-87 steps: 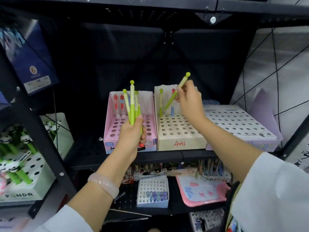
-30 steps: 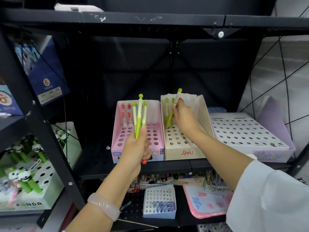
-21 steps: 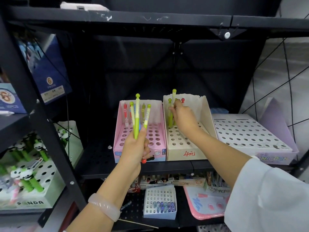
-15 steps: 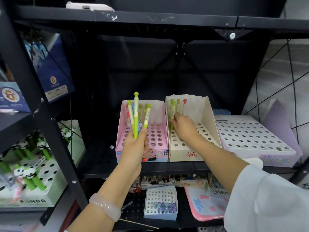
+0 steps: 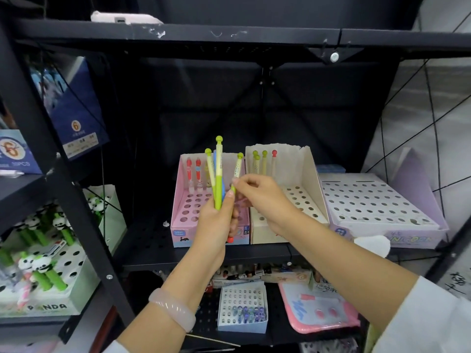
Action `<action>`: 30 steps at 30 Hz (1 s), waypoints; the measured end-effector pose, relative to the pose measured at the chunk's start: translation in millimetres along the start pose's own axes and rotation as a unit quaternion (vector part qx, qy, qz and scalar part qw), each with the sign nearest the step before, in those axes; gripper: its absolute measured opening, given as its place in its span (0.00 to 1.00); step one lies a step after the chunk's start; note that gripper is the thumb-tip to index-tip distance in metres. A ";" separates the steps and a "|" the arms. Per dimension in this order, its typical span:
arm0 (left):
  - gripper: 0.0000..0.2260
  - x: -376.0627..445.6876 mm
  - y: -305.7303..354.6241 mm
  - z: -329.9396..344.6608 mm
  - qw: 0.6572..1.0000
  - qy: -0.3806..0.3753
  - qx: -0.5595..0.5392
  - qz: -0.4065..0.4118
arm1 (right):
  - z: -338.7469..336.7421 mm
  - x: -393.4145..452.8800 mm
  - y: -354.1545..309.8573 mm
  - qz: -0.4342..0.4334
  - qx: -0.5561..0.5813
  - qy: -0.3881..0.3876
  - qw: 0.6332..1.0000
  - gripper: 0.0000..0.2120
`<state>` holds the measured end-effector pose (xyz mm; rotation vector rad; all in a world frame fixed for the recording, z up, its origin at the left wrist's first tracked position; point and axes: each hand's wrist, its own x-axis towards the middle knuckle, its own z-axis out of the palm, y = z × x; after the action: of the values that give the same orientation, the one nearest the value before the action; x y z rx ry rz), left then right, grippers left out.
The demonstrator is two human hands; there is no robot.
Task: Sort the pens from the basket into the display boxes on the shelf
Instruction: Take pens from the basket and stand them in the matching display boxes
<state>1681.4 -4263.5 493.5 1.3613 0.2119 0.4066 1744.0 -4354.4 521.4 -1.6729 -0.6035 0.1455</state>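
Note:
My left hand point(image 5: 216, 220) grips a bunch of green pens point(image 5: 218, 179) upright in front of the pink display box point(image 5: 183, 215). My right hand point(image 5: 257, 197) pinches the rightmost green pen point(image 5: 237, 169) of that bunch, still within the left hand's grasp. The cream display box point(image 5: 305, 179) to the right holds three green pens point(image 5: 260, 163) and a red-topped pen point(image 5: 274, 161) in its back row. Two red pens point(image 5: 193, 171) stand at the back of the pink box. No basket is in view.
A lilac perforated box point(image 5: 377, 207) sits right of the cream one on the black shelf point(image 5: 142, 240). A green panda pen display point(image 5: 43, 250) stands at the left. Below are a small white box point(image 5: 242, 309) and a pink tray point(image 5: 316, 312). Black shelf posts frame the left side.
My right hand let go of the green pen it stood in the cream box, then moved left to the bunch and pinched another green pen. The left hand stayed nearly still.

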 end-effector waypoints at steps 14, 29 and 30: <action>0.05 -2.3 0.8 -11.0 0.999 -0.008 0.035 0.000 | -63.6 46.0 26.8 -0.082 -0.297 0.219 0.926 0.05; 0.06 1.8 -2.6 -24.3 0.999 0.002 0.044 0.018 | -49.4 46.3 44.7 -0.047 -0.419 0.199 0.885 0.11; 0.06 1.8 -1.6 -22.9 0.999 0.001 0.040 0.017 | -47.7 42.0 39.4 -0.101 -0.420 0.216 0.876 0.10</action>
<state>1674.6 -4242.4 487.4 1.4443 0.2094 0.4320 1812.0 -4379.9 503.7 -2.3535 -0.5171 -0.7307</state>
